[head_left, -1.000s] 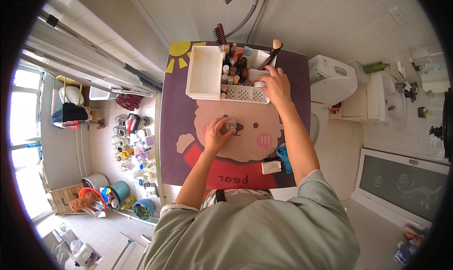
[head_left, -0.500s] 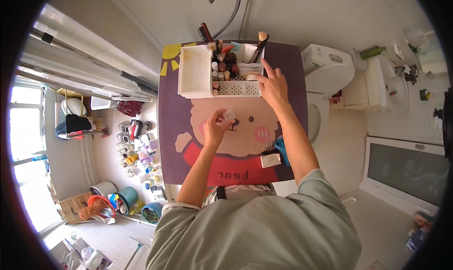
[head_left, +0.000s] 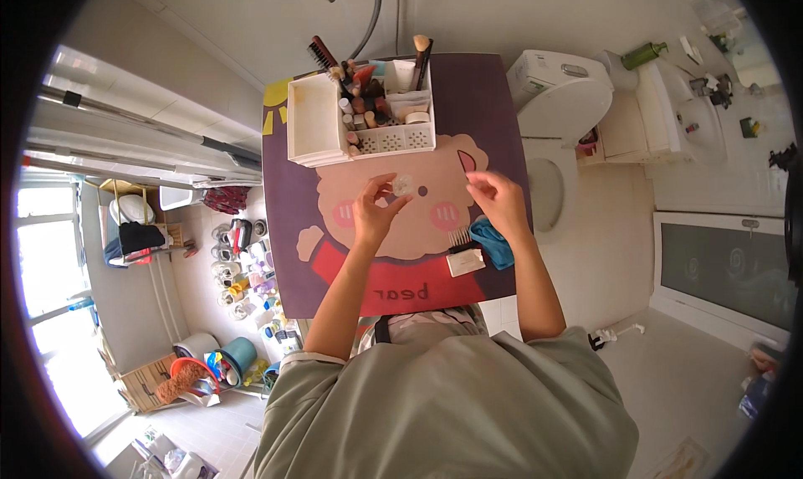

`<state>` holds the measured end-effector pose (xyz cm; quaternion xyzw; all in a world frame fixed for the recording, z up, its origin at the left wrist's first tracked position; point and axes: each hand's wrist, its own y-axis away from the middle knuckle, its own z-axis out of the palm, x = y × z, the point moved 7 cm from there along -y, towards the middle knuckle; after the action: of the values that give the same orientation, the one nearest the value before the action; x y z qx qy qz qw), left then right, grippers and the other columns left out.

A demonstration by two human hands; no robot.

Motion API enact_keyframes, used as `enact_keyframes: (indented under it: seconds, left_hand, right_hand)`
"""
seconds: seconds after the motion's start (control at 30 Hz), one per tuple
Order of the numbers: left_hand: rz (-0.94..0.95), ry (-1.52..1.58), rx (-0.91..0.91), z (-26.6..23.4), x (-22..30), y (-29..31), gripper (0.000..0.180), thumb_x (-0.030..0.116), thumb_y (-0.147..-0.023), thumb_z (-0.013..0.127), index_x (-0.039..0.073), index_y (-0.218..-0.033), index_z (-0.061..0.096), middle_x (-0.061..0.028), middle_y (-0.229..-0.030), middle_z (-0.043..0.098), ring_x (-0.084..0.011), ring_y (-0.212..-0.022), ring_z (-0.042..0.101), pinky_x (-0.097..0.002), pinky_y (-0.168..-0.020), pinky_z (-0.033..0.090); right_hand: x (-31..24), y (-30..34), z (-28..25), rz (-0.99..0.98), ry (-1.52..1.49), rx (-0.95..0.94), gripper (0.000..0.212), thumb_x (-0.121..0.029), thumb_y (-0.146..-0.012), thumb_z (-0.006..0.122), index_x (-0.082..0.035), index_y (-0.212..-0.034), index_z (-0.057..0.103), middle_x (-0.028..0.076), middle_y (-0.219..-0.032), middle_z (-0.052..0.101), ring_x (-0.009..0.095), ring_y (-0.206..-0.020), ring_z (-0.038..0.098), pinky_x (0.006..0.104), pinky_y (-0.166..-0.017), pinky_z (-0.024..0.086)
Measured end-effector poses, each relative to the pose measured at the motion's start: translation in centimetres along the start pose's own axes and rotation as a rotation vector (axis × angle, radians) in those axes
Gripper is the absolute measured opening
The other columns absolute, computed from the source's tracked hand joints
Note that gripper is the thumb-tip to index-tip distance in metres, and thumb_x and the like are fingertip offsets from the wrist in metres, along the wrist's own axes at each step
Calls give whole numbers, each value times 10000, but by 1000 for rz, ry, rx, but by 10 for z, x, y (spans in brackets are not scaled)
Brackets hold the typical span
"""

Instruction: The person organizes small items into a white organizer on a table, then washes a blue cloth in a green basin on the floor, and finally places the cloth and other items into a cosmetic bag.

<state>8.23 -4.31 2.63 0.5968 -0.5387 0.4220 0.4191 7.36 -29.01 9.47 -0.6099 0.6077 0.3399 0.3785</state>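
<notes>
My left hand (head_left: 378, 211) holds a small clear, faceted round piece (head_left: 404, 184) between thumb and fingers, above the bear-printed tabletop (head_left: 280, 194). My right hand (head_left: 500, 203) hovers over the right part of the tabletop, thumb and index fingertips drawn close together; whatever they may hold is too small to make out. Beyond both hands stands a white organizer (head_left: 314, 151). Its left compartment shows a bare bottom, while the right side holds several cosmetic tubes and bottles, makeup brushes (head_left: 421, 51), a hairbrush (head_left: 320, 52) and a round white item (head_left: 416, 118).
By my right forearm lie a blue cloth (head_left: 493, 244), a dark comb (head_left: 459, 240) and a small whitish box (head_left: 465, 263). A toilet (head_left: 548, 102) stands right of the table. Bottles and buckets (head_left: 238, 355) crowd the floor at left.
My right hand has left the organizer's right edge and come back toward me. The left hand still holds the clear piece. The whole view has shifted slightly.
</notes>
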Motion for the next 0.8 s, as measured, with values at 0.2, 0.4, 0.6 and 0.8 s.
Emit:
enact_keyframes:
  seconds: [0.2, 0.4, 0.6, 0.8]
  left_hand:
    - [26, -196, 31, 27, 15, -40, 448, 170, -695, 800, 44, -1096, 646, -83, -911, 670, -188, -833, 640, -312, -776, 507]
    - [-116, -402, 55, 44, 20, -79, 445, 210, -667, 814, 79, -1063, 659, -79, -899, 681, -214, -795, 645, -325, -756, 502]
    - [-86, -160, 2, 52, 29, -82, 337, 196, -693, 795, 107, -999, 685, -103, -898, 705, -206, -852, 674, -329, -721, 516]
    - [-113, -173, -34, 47, 20, -86, 330, 234, -707, 787, 145, -1013, 701, -112, -914, 698, -214, -867, 673, -339, -735, 521]
  right_hand:
    - [37, 64, -20, 56, 62, 2, 184, -68, -808, 684, -63, -992, 678, 56, -858, 677, 142, -650, 598, 266, -581, 473]
    - [39, 95, -17, 86, -7, 45, 136, -80, -833, 668, -61, -966, 684, 68, -884, 688, 146, -653, 595, 258, -594, 473]
    - [45, 105, -18, 111, -30, 41, 118, -84, -844, 663, -64, -958, 687, 70, -869, 687, 142, -652, 581, 261, -602, 473]
    - [45, 92, -16, 135, -151, 78, 112, -90, -856, 650, -49, -954, 684, 58, -852, 686, 137, -661, 586, 259, -615, 474]
